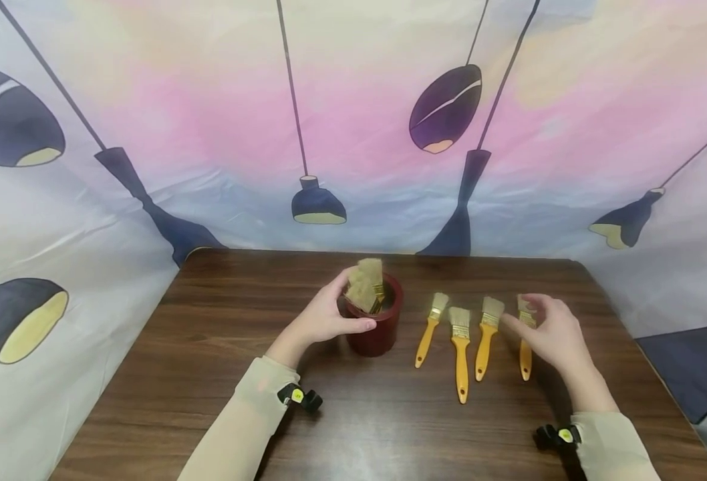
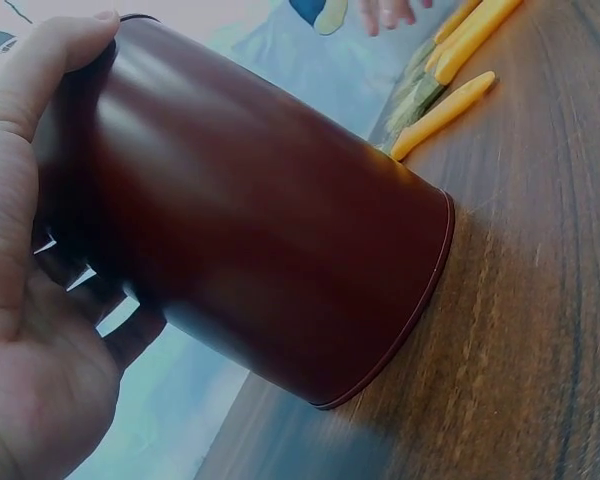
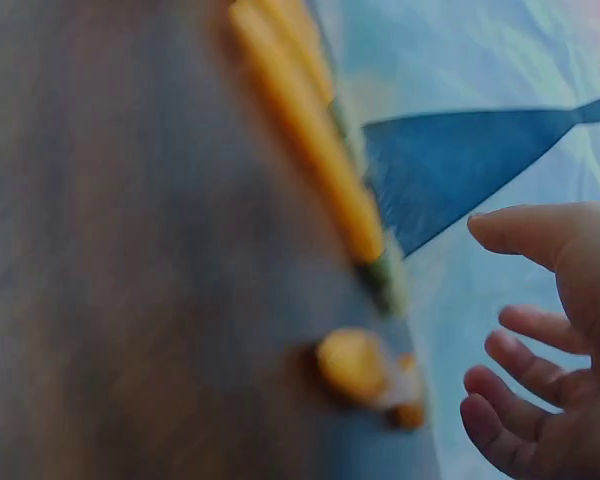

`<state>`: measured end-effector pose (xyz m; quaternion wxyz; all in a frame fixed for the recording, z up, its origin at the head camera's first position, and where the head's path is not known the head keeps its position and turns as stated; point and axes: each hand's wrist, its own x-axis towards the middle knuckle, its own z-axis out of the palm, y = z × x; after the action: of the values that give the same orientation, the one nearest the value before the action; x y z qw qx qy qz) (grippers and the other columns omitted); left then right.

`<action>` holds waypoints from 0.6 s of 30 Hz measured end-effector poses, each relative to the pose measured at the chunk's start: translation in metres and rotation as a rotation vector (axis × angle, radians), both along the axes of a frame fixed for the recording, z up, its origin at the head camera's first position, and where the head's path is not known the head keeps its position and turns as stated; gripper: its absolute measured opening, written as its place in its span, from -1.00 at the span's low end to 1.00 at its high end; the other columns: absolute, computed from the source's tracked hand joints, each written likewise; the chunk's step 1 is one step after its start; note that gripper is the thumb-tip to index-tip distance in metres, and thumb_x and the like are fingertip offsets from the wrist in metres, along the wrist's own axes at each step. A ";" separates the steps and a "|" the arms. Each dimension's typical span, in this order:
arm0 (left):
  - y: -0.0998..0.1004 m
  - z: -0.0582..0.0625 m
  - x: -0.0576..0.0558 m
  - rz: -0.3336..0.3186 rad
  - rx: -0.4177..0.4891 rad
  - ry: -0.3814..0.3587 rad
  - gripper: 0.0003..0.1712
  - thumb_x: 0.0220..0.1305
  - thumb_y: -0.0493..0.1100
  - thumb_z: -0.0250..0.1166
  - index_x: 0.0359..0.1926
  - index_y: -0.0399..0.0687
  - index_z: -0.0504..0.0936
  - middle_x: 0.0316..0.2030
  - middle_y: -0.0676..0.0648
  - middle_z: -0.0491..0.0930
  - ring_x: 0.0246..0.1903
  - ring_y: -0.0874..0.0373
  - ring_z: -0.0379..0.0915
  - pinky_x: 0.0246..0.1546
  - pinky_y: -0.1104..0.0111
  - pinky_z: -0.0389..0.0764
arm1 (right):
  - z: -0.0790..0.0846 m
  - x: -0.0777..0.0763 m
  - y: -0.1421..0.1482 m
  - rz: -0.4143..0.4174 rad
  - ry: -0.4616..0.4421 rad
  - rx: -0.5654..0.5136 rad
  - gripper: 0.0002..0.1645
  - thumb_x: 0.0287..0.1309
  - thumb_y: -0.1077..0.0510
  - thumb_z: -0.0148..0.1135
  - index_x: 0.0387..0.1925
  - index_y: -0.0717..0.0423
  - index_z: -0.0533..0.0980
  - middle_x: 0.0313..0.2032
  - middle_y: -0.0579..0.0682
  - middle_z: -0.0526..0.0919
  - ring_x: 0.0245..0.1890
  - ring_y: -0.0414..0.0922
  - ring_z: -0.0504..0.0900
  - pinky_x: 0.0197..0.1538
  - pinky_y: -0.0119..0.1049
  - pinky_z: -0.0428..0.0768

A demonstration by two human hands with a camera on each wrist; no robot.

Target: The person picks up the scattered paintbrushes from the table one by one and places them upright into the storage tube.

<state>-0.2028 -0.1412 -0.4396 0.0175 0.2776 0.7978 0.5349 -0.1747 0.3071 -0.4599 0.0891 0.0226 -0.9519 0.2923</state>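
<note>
My left hand grips a dark red cylindrical pot near its rim, thumb across the near side and fingers round the far side. The pot stands upright on the table. Paintbrushes stick out of it bristles up. My right hand is over the rightmost paintbrush, hiding part of its bristles and ferrule. In the right wrist view the right hand has its thumb and fingers spread apart, holding nothing. The orange brush handles look blurred there.
Between the pot and my right hand lie more orange-handled paintbrushes, a left one, a middle one and one further right, bristles pointing away. The brown wooden table ends at a cloth backdrop printed with lamps.
</note>
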 end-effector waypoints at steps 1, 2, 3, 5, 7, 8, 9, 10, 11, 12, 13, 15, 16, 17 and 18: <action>0.000 0.000 0.000 0.000 0.001 0.002 0.12 0.13 -0.02 0.67 0.64 0.03 0.31 0.37 -0.06 0.54 0.26 -0.02 0.48 0.34 -0.12 0.48 | -0.003 0.002 0.002 -0.022 -0.013 0.000 -0.01 0.33 -0.28 0.51 0.42 0.39 0.45 0.16 0.41 0.59 0.06 0.32 0.62 -0.01 0.29 0.60; 0.000 0.000 0.000 0.000 0.002 0.003 0.11 0.14 -0.02 0.67 0.64 0.03 0.31 0.37 -0.06 0.54 0.26 -0.02 0.48 0.34 -0.13 0.48 | -0.007 0.004 0.005 -0.040 -0.024 -0.005 0.05 0.31 -0.31 0.52 0.44 0.41 0.42 0.16 0.42 0.58 0.05 0.31 0.61 -0.02 0.28 0.59; 0.000 0.000 0.000 0.000 0.003 0.004 0.10 0.14 -0.03 0.67 0.63 0.03 0.32 0.37 -0.06 0.55 0.26 -0.01 0.49 0.34 -0.12 0.49 | -0.010 0.005 0.007 -0.056 -0.036 -0.011 0.11 0.30 -0.33 0.52 0.46 0.43 0.38 0.16 0.43 0.57 0.05 0.31 0.60 -0.02 0.27 0.58; 0.000 -0.001 -0.001 -0.002 0.009 0.005 0.09 0.14 -0.06 0.67 0.63 0.02 0.33 0.37 -0.07 0.55 0.25 -0.01 0.49 0.34 -0.12 0.48 | -0.015 0.007 0.010 -0.084 -0.063 -0.030 0.20 0.28 -0.36 0.52 0.50 0.47 0.31 0.16 0.46 0.56 0.05 0.32 0.61 -0.01 0.28 0.58; -0.001 -0.001 -0.002 -0.006 0.010 0.008 0.08 0.14 -0.08 0.67 0.63 0.01 0.33 0.37 -0.08 0.55 0.25 -0.02 0.50 0.34 -0.12 0.49 | -0.018 0.008 0.012 -0.103 -0.089 -0.039 0.27 0.26 -0.38 0.52 0.52 0.51 0.25 0.18 0.51 0.56 0.06 0.36 0.64 0.02 0.31 0.58; -0.001 -0.001 -0.002 -0.007 0.009 0.008 0.08 0.14 -0.09 0.66 0.63 0.01 0.33 0.37 -0.08 0.55 0.25 -0.02 0.50 0.34 -0.12 0.49 | -0.020 0.008 0.013 -0.113 -0.104 -0.040 0.29 0.26 -0.39 0.52 0.51 0.53 0.24 0.19 0.53 0.56 0.06 0.37 0.65 0.04 0.33 0.58; -0.001 -0.002 -0.002 -0.009 0.010 0.008 0.08 0.14 -0.09 0.66 0.63 0.00 0.33 0.37 -0.09 0.55 0.26 -0.02 0.50 0.34 -0.12 0.49 | -0.020 0.008 0.014 -0.120 -0.119 -0.038 0.31 0.25 -0.40 0.52 0.51 0.55 0.23 0.19 0.55 0.57 0.07 0.39 0.65 0.05 0.34 0.58; -0.001 -0.002 -0.002 -0.009 0.010 0.008 0.08 0.14 -0.09 0.66 0.62 0.00 0.33 0.37 -0.09 0.55 0.26 -0.03 0.50 0.34 -0.12 0.48 | -0.021 0.008 0.015 -0.124 -0.136 -0.037 0.31 0.25 -0.41 0.52 0.50 0.56 0.23 0.20 0.56 0.57 0.08 0.41 0.65 0.08 0.35 0.58; -0.001 -0.002 -0.002 -0.010 0.010 0.007 0.08 0.15 -0.09 0.66 0.62 0.00 0.33 0.37 -0.09 0.55 0.26 -0.03 0.50 0.35 -0.12 0.48 | -0.021 0.008 0.016 -0.127 -0.151 -0.031 0.31 0.24 -0.41 0.52 0.48 0.56 0.25 0.19 0.56 0.59 0.09 0.42 0.65 0.09 0.36 0.59; -0.001 -0.002 -0.002 -0.011 0.010 0.007 0.08 0.15 -0.09 0.66 0.62 -0.01 0.33 0.37 -0.10 0.55 0.27 -0.03 0.50 0.35 -0.12 0.48 | -0.021 0.008 0.017 -0.127 -0.169 -0.025 0.29 0.24 -0.41 0.52 0.46 0.57 0.27 0.18 0.55 0.60 0.10 0.43 0.64 0.10 0.36 0.58; -0.001 -0.002 -0.002 -0.012 0.009 0.007 0.08 0.15 -0.10 0.66 0.62 -0.01 0.33 0.37 -0.10 0.55 0.27 -0.04 0.50 0.36 -0.12 0.47 | -0.021 0.008 0.018 -0.127 -0.187 -0.019 0.26 0.24 -0.40 0.52 0.44 0.57 0.31 0.17 0.53 0.62 0.10 0.43 0.63 0.11 0.36 0.58; -0.001 -0.001 -0.002 -0.013 0.008 0.008 0.08 0.14 -0.10 0.66 0.62 -0.01 0.33 0.38 -0.09 0.54 0.28 -0.03 0.49 0.37 -0.12 0.46 | -0.020 0.009 0.021 -0.125 -0.215 -0.007 0.18 0.25 -0.39 0.52 0.39 0.55 0.39 0.10 0.47 0.68 0.07 0.41 0.63 0.08 0.32 0.60; -0.001 -0.001 -0.002 -0.012 0.006 0.008 0.08 0.14 -0.10 0.66 0.63 -0.01 0.33 0.38 -0.09 0.54 0.28 -0.03 0.49 0.37 -0.12 0.46 | -0.019 0.009 0.022 -0.123 -0.226 -0.004 0.14 0.26 -0.37 0.53 0.36 0.54 0.43 0.06 0.44 0.71 0.05 0.39 0.64 0.06 0.30 0.61; 0.000 -0.001 -0.002 -0.013 0.004 0.010 0.09 0.14 -0.10 0.66 0.63 -0.01 0.32 0.39 -0.09 0.54 0.29 -0.03 0.49 0.37 -0.12 0.46 | -0.019 0.009 0.023 -0.121 -0.232 0.000 0.09 0.27 -0.36 0.52 0.33 0.52 0.46 0.02 0.40 0.73 0.02 0.36 0.65 0.03 0.27 0.63; 0.000 -0.001 -0.002 -0.013 0.003 0.012 0.09 0.14 -0.10 0.66 0.63 0.00 0.32 0.39 -0.09 0.53 0.29 -0.03 0.49 0.38 -0.13 0.45 | -0.018 0.010 0.025 -0.120 -0.237 0.001 0.05 0.29 -0.34 0.52 0.31 0.52 0.49 -0.02 0.37 0.75 -0.01 0.34 0.66 0.01 0.24 0.64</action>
<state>-0.2051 -0.1413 -0.4410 0.0160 0.2859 0.7953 0.5343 -0.1651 0.3318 -0.4778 -0.0066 -0.0690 -0.9555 0.2866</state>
